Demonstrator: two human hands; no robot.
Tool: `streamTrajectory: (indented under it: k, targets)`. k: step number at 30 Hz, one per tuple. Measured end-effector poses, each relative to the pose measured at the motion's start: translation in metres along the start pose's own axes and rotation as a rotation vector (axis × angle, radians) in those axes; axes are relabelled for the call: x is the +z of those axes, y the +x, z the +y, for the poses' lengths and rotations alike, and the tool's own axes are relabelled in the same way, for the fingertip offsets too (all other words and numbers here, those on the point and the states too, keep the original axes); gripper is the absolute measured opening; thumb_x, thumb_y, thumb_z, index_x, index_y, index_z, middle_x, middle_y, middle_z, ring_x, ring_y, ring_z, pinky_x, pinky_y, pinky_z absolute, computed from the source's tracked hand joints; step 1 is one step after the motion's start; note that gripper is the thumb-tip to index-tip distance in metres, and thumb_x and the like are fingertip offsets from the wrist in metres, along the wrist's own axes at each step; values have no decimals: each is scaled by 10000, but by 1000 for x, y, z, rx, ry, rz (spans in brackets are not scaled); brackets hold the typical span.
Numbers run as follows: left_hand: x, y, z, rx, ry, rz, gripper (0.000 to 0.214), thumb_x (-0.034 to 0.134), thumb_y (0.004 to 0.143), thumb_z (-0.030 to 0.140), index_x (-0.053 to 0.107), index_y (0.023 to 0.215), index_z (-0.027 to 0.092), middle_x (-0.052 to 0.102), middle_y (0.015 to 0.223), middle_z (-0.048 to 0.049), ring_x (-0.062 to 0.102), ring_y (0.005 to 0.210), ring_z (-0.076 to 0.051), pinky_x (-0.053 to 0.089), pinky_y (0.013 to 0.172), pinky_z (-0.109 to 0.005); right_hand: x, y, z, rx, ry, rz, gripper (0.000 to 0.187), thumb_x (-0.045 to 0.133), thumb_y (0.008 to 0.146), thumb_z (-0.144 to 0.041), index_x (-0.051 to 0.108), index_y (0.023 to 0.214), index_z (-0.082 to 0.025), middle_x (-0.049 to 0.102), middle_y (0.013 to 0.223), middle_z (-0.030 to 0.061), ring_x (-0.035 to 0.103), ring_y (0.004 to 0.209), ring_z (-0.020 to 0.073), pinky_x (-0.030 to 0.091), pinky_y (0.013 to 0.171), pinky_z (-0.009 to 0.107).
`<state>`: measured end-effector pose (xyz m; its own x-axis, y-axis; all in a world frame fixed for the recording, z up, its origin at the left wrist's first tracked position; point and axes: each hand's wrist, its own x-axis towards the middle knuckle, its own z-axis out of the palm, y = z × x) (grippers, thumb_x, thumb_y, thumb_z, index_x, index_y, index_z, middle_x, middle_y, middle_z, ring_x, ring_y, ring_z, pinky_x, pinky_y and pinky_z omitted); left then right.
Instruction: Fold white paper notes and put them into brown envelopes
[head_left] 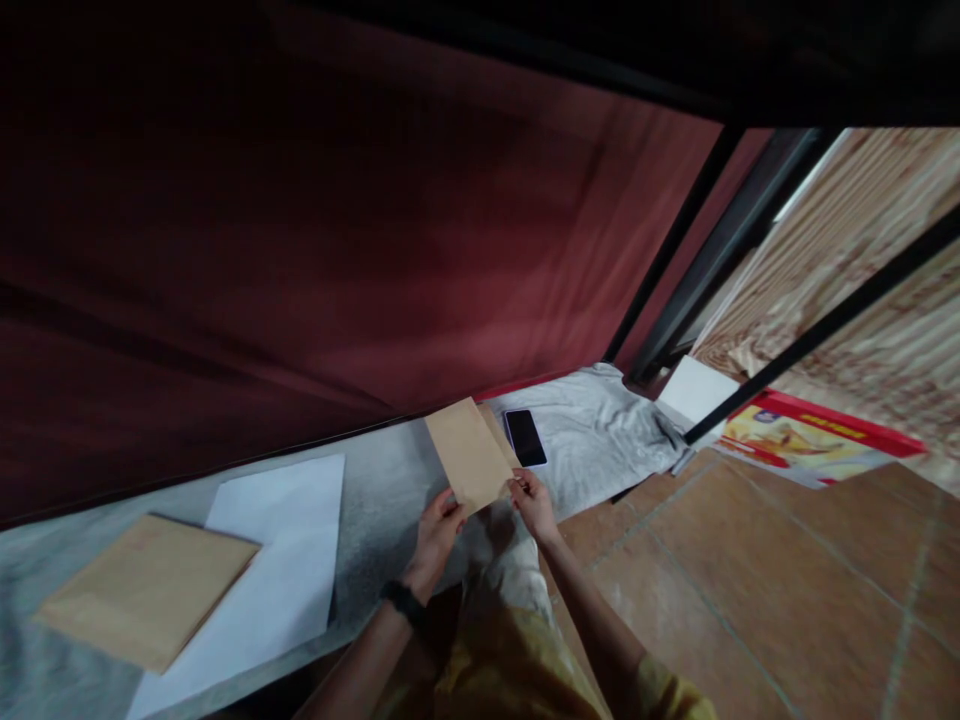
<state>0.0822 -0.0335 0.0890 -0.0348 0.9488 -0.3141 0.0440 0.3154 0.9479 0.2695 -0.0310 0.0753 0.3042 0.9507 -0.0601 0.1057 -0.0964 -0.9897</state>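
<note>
A brown paper envelope (471, 452) is held up in front of me over a grey cloth-covered surface. My left hand (435, 532) pinches its lower left corner, thumb on top. At the lower right corner, the fingers of my right hand (534, 502) close on the same envelope. A second brown layer shows behind its right edge; whether it is a separate piece I cannot tell. Just beyond my right hand, a dark-screened phone (526, 438) lies flat on the cloth.
Brown envelopes (150, 590) lie stacked at the left, partly over large white paper (277, 560). A dark red curtain (337, 250) hangs behind the cloth surface (600, 430). Black metal bars (825, 340), a red-and-yellow printed box (810, 440) and tiled floor (750, 570) are at the right.
</note>
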Motion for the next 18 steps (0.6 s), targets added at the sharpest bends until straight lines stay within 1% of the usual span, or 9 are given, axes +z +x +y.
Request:
streamTrajectory:
  k: [4, 8, 12, 18]
  targets:
    - [15, 16, 0, 15, 58, 7, 417, 699, 663, 296, 700, 1058, 163, 637, 616, 26, 586, 579, -153, 414, 550, -255, -10, 8, -1, -21, -65, 53, 357, 566, 818, -482, 687, 973, -184, 616, 623, -15, 570, 552, 164, 471, 523, 266]
    - [23, 27, -4, 17, 97, 25, 384, 684, 682, 276, 700, 1053, 179, 645, 633, 22, 610, 601, -163, 424, 567, -258, -16, 13, 4, -17, -128, 95, 370, 580, 815, -502, 698, 977, -191, 646, 638, -4, 617, 593, 192, 474, 533, 273]
    - [26, 32, -8, 19, 132, 34, 404, 679, 695, 274, 693, 1083, 164, 653, 650, 5, 618, 615, -176, 441, 587, -274, -19, 16, 13, -7, -167, 126, 382, 581, 814, -526, 697, 980, -201, 642, 628, -8, 623, 583, 198, 471, 532, 278]
    - [25, 35, -14, 18, 164, 24, 455, 693, 705, 331, 679, 1128, 163, 671, 683, -3, 639, 643, -187, 459, 611, -283, -17, 19, 26, -7, -192, 144, 416, 577, 807, -524, 686, 1032, -191, 656, 661, -1, 633, 604, 204, 498, 569, 294]
